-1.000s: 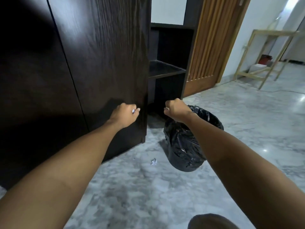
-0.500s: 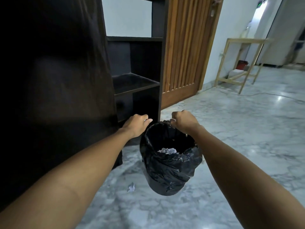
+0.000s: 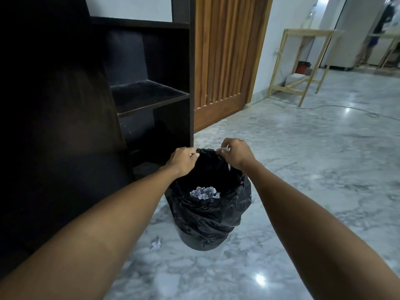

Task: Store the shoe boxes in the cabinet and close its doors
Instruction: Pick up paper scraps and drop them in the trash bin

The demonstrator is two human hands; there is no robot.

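The left hand (image 3: 183, 161) was curled at the far rim of a bin lined with a black bin bag (image 3: 208, 215), its fingers pinching the plastic edge. The right hand (image 3: 236, 153) sat just beside it on the same rim, fingers curled round the bag edge, with a small white scrap seemingly caught at the fingertips; what that scrap was could not be told. Below and between the two hands, inside the bag, lay a wad of crumpled paper (image 3: 205, 192). Nearer the person than the left hand, on the marble floor (image 3: 303, 169), lay another crumpled paper scrap (image 3: 156, 242), apart from the bin.

To the left of the left hand stood the dark cabinet (image 3: 54, 126), its broad front panel in shadow, so whether its doors were fully shut could not be read. Just beyond the left hand an open dark shelf unit (image 3: 151, 94) showed bare shelves. No shoe boxes were visible anywhere in view, so either they were already behind the dark doors or out of sight.

The step in hand looked like tidying at the bin rather than the storing itself, likely late in the task. The next move would call for letting go of the bag edge, probably dropping the scrap in, and turning back to check the cabinet doors.
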